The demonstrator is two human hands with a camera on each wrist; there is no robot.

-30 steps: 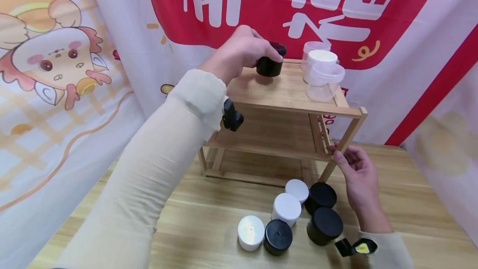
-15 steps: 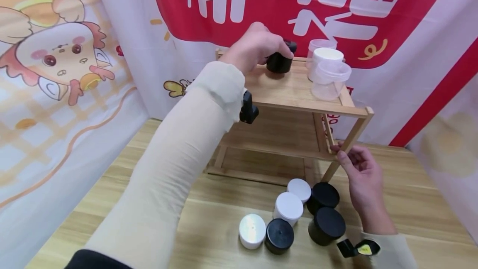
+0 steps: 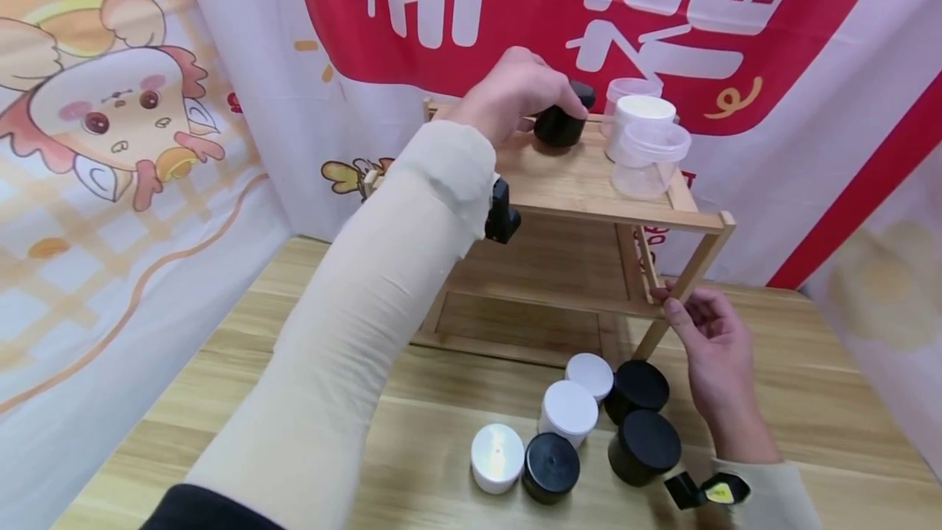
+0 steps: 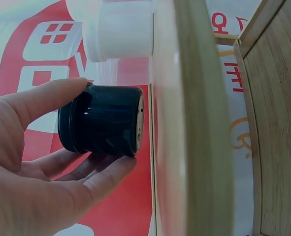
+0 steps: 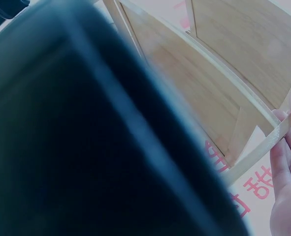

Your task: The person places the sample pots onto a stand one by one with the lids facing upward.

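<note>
My left hand (image 3: 515, 92) holds a small black lidded jar (image 3: 557, 128) between thumb and fingers, upright over the top board of a wooden shelf rack (image 3: 574, 186). In the left wrist view the jar's base (image 4: 140, 120) comes close to the board, and the thumb and fingers grip it around the lid end. To its right on the board stand a white jar (image 3: 642, 117) and two clear plastic jars (image 3: 648, 170), one in front and one behind. My right hand (image 3: 714, 346) grips the rack's right front post at the middle shelf, thumb in front.
Below the rack, white jars (image 3: 497, 456) and black jars (image 3: 644, 444) stand in a cluster on the wood-grain surface (image 3: 412, 440). A dark blurred jar (image 5: 86, 142) fills much of the right wrist view. A printed cloth (image 3: 412, 64) hangs close behind the rack.
My left hand has carried the black jar rightward over the top board, nearer the white and clear jars. The right hand keeps its grip on the post. The head view has shifted slightly.
</note>
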